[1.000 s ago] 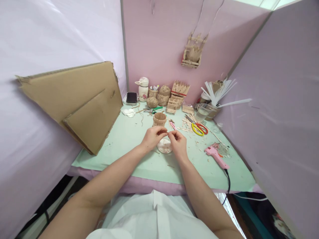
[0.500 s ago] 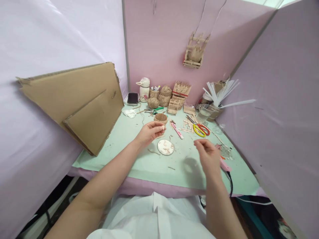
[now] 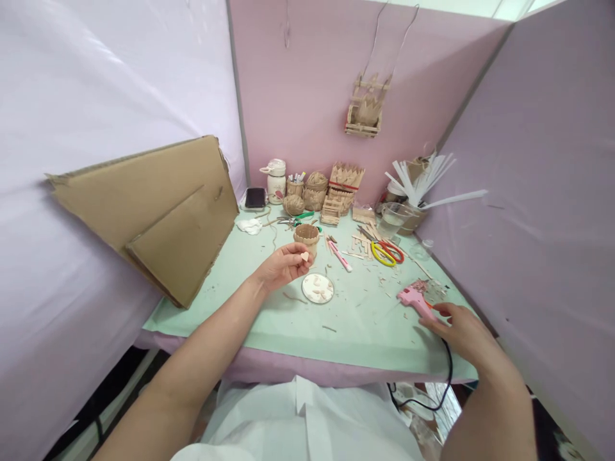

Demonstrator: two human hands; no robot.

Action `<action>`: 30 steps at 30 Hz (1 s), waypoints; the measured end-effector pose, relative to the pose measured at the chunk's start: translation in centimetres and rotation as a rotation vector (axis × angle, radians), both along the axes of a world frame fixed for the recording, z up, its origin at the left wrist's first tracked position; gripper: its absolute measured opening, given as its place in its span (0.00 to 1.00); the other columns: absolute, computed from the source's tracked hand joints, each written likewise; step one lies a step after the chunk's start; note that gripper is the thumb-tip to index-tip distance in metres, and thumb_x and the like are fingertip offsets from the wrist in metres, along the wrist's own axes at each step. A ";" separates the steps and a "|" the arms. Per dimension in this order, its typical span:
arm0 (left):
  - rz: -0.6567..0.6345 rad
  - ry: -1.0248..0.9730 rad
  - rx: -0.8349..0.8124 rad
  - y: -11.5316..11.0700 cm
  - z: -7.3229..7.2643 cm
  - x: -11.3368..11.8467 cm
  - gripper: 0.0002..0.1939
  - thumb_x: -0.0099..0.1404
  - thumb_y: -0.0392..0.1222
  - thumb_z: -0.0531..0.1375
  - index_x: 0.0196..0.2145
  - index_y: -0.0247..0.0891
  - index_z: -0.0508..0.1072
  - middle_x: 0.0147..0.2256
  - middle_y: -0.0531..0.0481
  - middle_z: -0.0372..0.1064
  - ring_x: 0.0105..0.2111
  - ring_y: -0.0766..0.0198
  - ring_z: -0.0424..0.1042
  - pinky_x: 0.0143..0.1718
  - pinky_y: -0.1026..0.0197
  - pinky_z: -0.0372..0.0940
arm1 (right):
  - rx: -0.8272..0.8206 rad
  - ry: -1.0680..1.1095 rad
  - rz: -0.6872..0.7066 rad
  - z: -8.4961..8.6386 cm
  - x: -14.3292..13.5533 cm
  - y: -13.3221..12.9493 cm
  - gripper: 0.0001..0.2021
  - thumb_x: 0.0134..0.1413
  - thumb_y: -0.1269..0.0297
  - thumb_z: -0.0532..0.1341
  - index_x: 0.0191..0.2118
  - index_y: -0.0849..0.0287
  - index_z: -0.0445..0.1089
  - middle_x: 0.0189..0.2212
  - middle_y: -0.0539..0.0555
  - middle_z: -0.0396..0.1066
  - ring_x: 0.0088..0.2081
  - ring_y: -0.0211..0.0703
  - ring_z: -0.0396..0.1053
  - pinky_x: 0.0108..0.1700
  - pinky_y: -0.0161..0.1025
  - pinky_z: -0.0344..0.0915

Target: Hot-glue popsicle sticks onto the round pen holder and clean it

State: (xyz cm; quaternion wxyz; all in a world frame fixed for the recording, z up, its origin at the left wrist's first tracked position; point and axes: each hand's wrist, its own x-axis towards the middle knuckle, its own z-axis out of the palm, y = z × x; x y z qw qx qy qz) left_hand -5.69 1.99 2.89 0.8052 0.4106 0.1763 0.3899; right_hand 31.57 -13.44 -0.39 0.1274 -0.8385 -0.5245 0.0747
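My left hand [image 3: 283, 267] is raised above the table [image 3: 355, 326], thumb and fingertips pinched together on a small pale piece [image 3: 305, 256]. Just behind it the brown cup [image 3: 313, 242] stands upright, partly covered by my fingers. The round dish [image 3: 327, 282], with more small pieces lying in it, sits in front of the cup, near my left wrist.

My right hand [image 3: 464, 333] is well apart, at the handle end of the pink glue gun [image 3: 416, 299], thumb and fingers curved about it; I can't tell whether they have closed on it. The gun lies on the table's right side, its nose turned left, and its black cord [image 3: 450, 371] hangs over the edge. Scissors [image 3: 379, 246] lie beyond it, and a pink pen-like tool [image 3: 340, 255] lies between them and the cup.
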 end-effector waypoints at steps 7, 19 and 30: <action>-0.026 0.002 -0.012 0.1 -0.2 0.0 0.14 0.43 0.35 0.70 0.29 0.35 0.72 0.28 0.51 0.69 0.29 0.70 0.68 0.32 0.66 0.63 | -0.111 -0.066 -0.016 -0.6 -0.4 0.6 0.25 0.38 0.47 0.61 0.39 0.62 0.72 0.37 0.63 0.72 0.38 0.57 0.70 0.35 0.44 0.63; -0.149 -0.012 0.037 -0.1 -0.1 -0.4 0.11 0.45 0.34 0.69 0.28 0.34 0.72 0.26 0.50 0.68 0.26 0.70 0.67 0.29 0.67 0.62 | -0.180 0.011 -0.060 0.5 -1.4 0.4 0.15 0.40 0.49 0.59 0.26 0.57 0.69 0.28 0.58 0.72 0.30 0.50 0.69 0.27 0.40 0.59; -0.175 -0.023 0.011 0.1 -0.4 -0.5 0.11 0.46 0.33 0.68 0.29 0.32 0.72 0.27 0.49 0.69 0.26 0.70 0.68 0.28 0.68 0.62 | -0.121 -0.022 -0.070 -0.2 -0.7 0.3 0.18 0.41 0.49 0.59 0.32 0.60 0.71 0.33 0.62 0.73 0.33 0.54 0.70 0.29 0.41 0.60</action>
